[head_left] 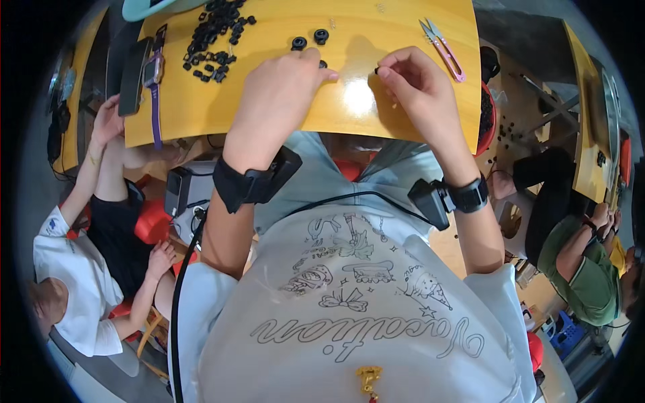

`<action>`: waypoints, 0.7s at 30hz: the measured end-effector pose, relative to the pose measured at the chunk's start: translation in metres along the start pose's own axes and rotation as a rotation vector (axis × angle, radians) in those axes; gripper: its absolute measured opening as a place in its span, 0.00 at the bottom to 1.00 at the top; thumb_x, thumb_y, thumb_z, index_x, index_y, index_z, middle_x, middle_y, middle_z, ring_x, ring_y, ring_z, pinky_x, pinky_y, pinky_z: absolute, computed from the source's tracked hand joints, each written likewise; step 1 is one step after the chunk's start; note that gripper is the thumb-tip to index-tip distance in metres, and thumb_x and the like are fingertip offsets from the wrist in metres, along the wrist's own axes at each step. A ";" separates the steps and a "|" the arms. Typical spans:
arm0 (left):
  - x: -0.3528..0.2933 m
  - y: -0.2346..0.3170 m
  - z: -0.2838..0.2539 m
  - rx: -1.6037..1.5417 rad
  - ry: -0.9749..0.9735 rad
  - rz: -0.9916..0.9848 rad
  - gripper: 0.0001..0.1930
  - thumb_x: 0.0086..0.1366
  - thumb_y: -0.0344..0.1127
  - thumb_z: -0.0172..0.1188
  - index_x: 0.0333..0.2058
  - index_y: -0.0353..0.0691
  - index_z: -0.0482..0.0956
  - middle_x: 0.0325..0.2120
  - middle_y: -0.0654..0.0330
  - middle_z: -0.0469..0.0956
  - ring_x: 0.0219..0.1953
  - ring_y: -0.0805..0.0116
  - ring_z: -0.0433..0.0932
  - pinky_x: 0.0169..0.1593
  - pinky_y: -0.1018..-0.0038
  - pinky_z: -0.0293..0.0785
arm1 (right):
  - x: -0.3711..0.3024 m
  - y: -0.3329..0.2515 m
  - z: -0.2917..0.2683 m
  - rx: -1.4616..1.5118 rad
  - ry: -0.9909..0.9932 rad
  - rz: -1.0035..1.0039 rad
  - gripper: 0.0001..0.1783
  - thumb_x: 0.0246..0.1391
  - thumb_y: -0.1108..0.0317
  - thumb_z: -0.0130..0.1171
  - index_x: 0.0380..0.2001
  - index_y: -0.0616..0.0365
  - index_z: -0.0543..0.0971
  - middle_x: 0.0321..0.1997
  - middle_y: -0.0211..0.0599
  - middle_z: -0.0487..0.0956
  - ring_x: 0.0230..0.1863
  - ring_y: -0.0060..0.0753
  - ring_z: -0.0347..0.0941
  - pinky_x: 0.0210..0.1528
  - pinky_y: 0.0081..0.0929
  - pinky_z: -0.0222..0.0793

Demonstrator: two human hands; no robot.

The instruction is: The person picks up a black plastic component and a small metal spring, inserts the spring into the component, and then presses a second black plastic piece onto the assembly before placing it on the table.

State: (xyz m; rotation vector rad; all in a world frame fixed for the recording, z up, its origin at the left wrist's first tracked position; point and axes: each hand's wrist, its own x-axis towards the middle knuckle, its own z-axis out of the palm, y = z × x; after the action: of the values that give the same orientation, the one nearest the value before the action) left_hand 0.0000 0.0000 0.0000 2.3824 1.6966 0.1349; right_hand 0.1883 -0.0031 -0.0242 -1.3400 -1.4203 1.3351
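My left hand (279, 94) rests over the yellow wooden table (222, 107), its fingertips pinched around a small black ring part (323, 64) at the table's middle. My right hand (410, 80) hovers beside it, thumb and forefinger closed on a tiny black piece (377, 70). Two black round rings (310, 39) lie just beyond my left hand. A heap of several small black parts (213, 33) sits at the far left of the table. Both wrists wear black straps with small black boxes.
Pink-handled thread snips (443, 46) lie at the table's far right. A dark phone (132, 75) and a purple-strapped watch (155, 80) lie at its left edge. One person in white sits at my left, another in green at my right by a second table (583, 107).
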 end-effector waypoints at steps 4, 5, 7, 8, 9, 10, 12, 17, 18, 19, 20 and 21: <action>-0.010 -0.006 0.000 -0.206 0.090 -0.022 0.13 0.58 0.39 0.52 0.31 0.32 0.70 0.26 0.46 0.72 0.30 0.49 0.71 0.31 0.65 0.66 | 0.010 -0.005 -0.006 -0.229 0.026 -0.111 0.11 0.48 0.71 0.48 0.35 0.59 0.75 0.26 0.36 0.76 0.28 0.26 0.72 0.34 0.22 0.66; -0.013 -0.008 0.001 -0.333 0.173 -0.029 0.12 0.58 0.38 0.52 0.31 0.32 0.70 0.25 0.47 0.72 0.29 0.49 0.71 0.31 0.65 0.65 | 0.012 -0.008 -0.008 -0.347 0.024 -0.142 0.11 0.48 0.71 0.47 0.34 0.59 0.75 0.25 0.35 0.75 0.27 0.26 0.71 0.33 0.23 0.66; -0.018 -0.009 0.000 -0.387 0.216 -0.026 0.11 0.58 0.36 0.53 0.31 0.32 0.69 0.23 0.49 0.71 0.26 0.53 0.70 0.30 0.69 0.65 | 0.018 -0.005 -0.019 -0.397 0.111 -0.254 0.11 0.48 0.71 0.46 0.33 0.57 0.76 0.22 0.34 0.73 0.25 0.24 0.69 0.31 0.23 0.65; -0.019 -0.009 -0.002 -0.452 0.209 -0.067 0.10 0.57 0.35 0.53 0.31 0.32 0.69 0.25 0.48 0.72 0.28 0.51 0.71 0.31 0.67 0.66 | 0.024 0.002 -0.029 -0.235 0.137 -0.130 0.11 0.48 0.71 0.45 0.31 0.58 0.76 0.21 0.32 0.72 0.24 0.22 0.67 0.29 0.22 0.64; -0.021 -0.009 -0.005 -0.511 0.205 -0.114 0.10 0.57 0.34 0.53 0.30 0.32 0.70 0.26 0.48 0.72 0.29 0.49 0.71 0.31 0.65 0.66 | 0.029 0.001 -0.034 -0.067 0.153 -0.015 0.11 0.48 0.70 0.43 0.30 0.59 0.76 0.20 0.31 0.70 0.23 0.21 0.66 0.27 0.22 0.62; -0.023 -0.011 -0.004 -0.553 0.237 -0.126 0.08 0.57 0.32 0.53 0.30 0.32 0.70 0.26 0.48 0.72 0.29 0.49 0.71 0.31 0.66 0.66 | 0.033 -0.004 -0.033 0.103 0.181 -0.111 0.10 0.49 0.71 0.41 0.23 0.62 0.72 0.17 0.24 0.64 0.19 0.14 0.56 0.21 0.13 0.51; -0.025 -0.017 0.003 -0.616 0.273 -0.117 0.09 0.58 0.31 0.53 0.33 0.31 0.69 0.22 0.51 0.70 0.24 0.61 0.68 0.30 0.74 0.65 | 0.037 -0.005 -0.043 0.200 0.175 -0.063 0.09 0.49 0.71 0.40 0.21 0.60 0.70 0.17 0.24 0.64 0.19 0.14 0.56 0.21 0.13 0.51; -0.025 -0.028 0.016 -0.686 0.332 -0.211 0.09 0.57 0.34 0.55 0.32 0.32 0.70 0.22 0.49 0.71 0.25 0.53 0.71 0.28 0.69 0.66 | 0.046 0.013 -0.036 -0.419 0.237 -0.420 0.08 0.47 0.69 0.45 0.19 0.61 0.66 0.17 0.41 0.68 0.19 0.41 0.66 0.24 0.33 0.62; -0.025 -0.029 0.019 -0.646 0.359 -0.203 0.09 0.57 0.34 0.55 0.31 0.33 0.70 0.22 0.50 0.71 0.25 0.54 0.72 0.28 0.69 0.66 | 0.043 -0.004 -0.027 -0.633 0.233 -0.356 0.07 0.47 0.69 0.44 0.21 0.62 0.66 0.19 0.45 0.70 0.22 0.46 0.67 0.27 0.37 0.63; -0.023 -0.029 0.023 -0.609 0.388 -0.192 0.09 0.57 0.34 0.55 0.31 0.33 0.70 0.22 0.51 0.72 0.24 0.55 0.72 0.27 0.69 0.66 | 0.040 -0.021 -0.016 -0.846 0.241 -0.282 0.07 0.47 0.69 0.43 0.22 0.62 0.66 0.21 0.48 0.71 0.25 0.51 0.68 0.29 0.41 0.64; -0.021 -0.026 0.028 -0.614 0.397 -0.182 0.09 0.57 0.34 0.55 0.30 0.34 0.70 0.21 0.51 0.72 0.24 0.56 0.72 0.27 0.69 0.66 | 0.043 -0.026 -0.015 -0.858 0.247 -0.307 0.07 0.47 0.69 0.43 0.24 0.62 0.66 0.22 0.48 0.72 0.27 0.50 0.69 0.30 0.41 0.64; -0.021 -0.025 0.028 -0.615 0.400 -0.170 0.09 0.57 0.35 0.55 0.30 0.34 0.71 0.20 0.52 0.72 0.23 0.56 0.72 0.27 0.70 0.66 | 0.046 -0.027 -0.012 -0.867 0.256 -0.325 0.06 0.47 0.69 0.43 0.25 0.62 0.67 0.24 0.47 0.73 0.28 0.49 0.70 0.31 0.42 0.64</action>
State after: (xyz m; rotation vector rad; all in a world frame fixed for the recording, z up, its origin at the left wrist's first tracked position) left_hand -0.0242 -0.0159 -0.0322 1.8225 1.6747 1.0014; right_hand 0.1874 0.0467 -0.0021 -1.6199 -2.0136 0.2907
